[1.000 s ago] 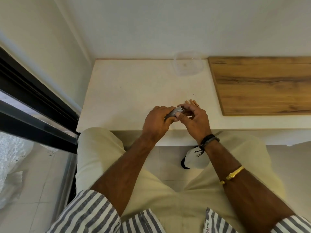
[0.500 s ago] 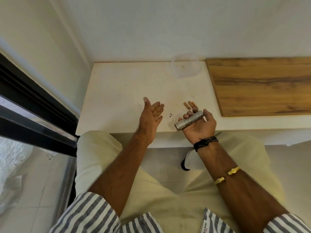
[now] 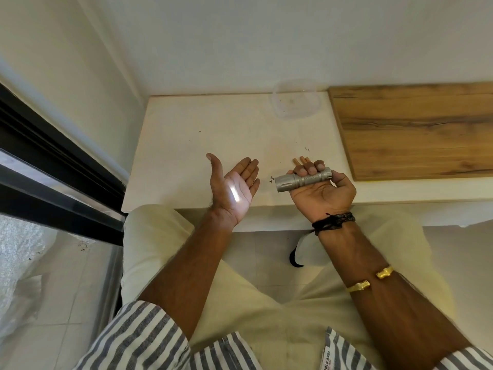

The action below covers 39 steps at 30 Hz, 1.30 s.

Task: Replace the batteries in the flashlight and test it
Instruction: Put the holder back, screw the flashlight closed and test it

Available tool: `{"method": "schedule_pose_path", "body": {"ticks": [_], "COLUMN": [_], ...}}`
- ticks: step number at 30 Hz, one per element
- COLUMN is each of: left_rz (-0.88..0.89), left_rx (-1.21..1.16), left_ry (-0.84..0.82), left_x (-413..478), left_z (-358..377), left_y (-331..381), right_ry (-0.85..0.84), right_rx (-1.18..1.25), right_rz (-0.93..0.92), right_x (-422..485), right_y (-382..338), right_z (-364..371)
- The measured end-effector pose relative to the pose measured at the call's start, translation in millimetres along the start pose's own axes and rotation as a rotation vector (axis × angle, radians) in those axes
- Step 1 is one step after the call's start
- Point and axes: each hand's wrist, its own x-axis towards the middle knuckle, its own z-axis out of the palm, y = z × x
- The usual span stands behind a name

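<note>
My right hand [image 3: 321, 189] grips a small silver flashlight [image 3: 302, 179] over the front edge of the white counter [image 3: 213, 134], its lens end pointing left. My left hand [image 3: 234, 188] is held flat and upright a short way in front of the lens, palm facing it, fingers apart. A bright patch of light falls on that palm. Copper-coloured batteries [image 3: 300, 161] lie on the counter just behind my right fingers, partly hidden by them.
A clear plastic container [image 3: 294, 101] stands at the back of the counter by the wall. A wooden board [image 3: 416, 129] covers the counter's right part. A dark window frame [image 3: 53, 161] runs along the left. A white and black object [image 3: 306, 249] lies on the floor between my knees.
My hands, first together on the flashlight, have parted. The left hand now faces the lens with a bright spot of light on its palm that was absent half a second ago.
</note>
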Motion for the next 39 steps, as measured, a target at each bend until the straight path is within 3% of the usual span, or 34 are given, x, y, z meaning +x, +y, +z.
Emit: {"method": "schedule_pose_path", "body": {"ticks": [20, 28, 33, 37, 39], "left_rz": [-0.001, -0.028, -0.021, 0.051, 0.078], "left_rx": [-0.015, -0.045, -0.045, -0.012, 0.017], "left_ry": [-0.008, -0.032, 0.011, 0.129, 0.168], "left_x": [2.9, 1.2, 0.0, 1.0, 1.5], "left_z": [-5.0, -0.7, -0.4, -4.3, -6.2], "left_y": [0.9, 0.6, 1.7, 3.3, 4.7], "right_ry": [0.031, -0.034, 0.055, 0.026, -0.003], "right_rx": [-0.002, 0.005, -0.414, -1.028, -1.180], "right_rz": [-0.010, 0.023, -0.013, -0.366, -0.541], "right_x": [-2.4, -2.3, 0.0, -0.1, 0.0], "right_y": [-3.3, -5.9, -4.6, 1.0, 2.6], "right_z": [5.3, 2.2, 6.0, 7.3, 7.9]}}
